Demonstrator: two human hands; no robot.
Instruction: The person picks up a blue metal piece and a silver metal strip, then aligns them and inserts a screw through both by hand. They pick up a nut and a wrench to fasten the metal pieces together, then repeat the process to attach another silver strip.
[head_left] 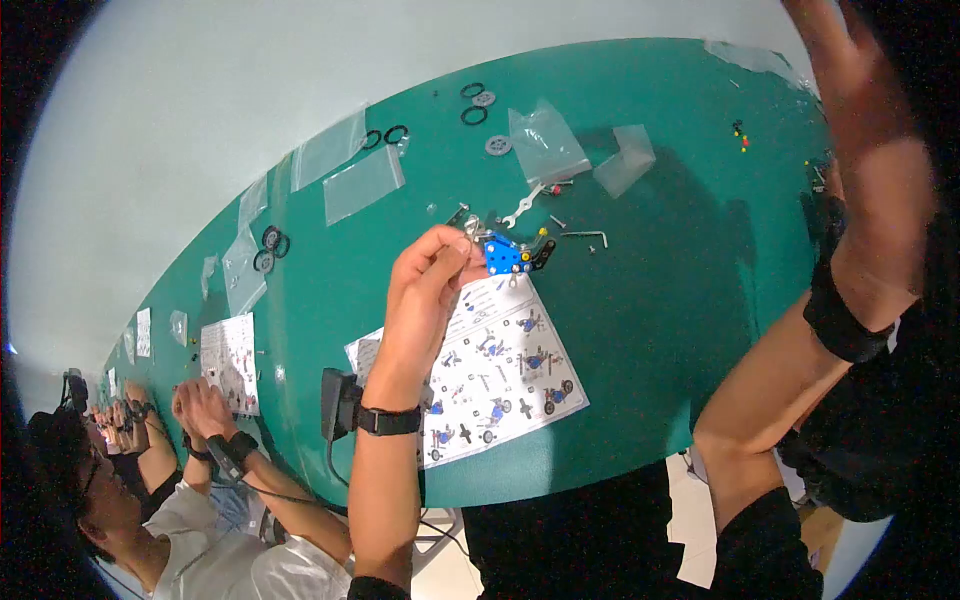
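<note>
Between the thumb and fingers of my left hand (435,275) is a partly built blue model frame (504,256). Bolts, a yellow piece and a black perforated link show on it, and the hand hides its left end. Below lies a printed instruction sheet (510,370) with pictures of a blue motorcycle model. Just beyond the frame are a small silver spanner (521,207), a hex key (588,234) and loose screws. At the right edge my right hand (880,170) is raised, close to the camera and smeared by motion; its fingers run out of view at the top.
Clear plastic bags (548,143) lie farther back. Near them are black tyre rings (474,116) and grey wheels (498,146). Small coloured parts (742,138) sit at the right. On the left, a co-worker (190,530) has both hands over another sheet (232,360).
</note>
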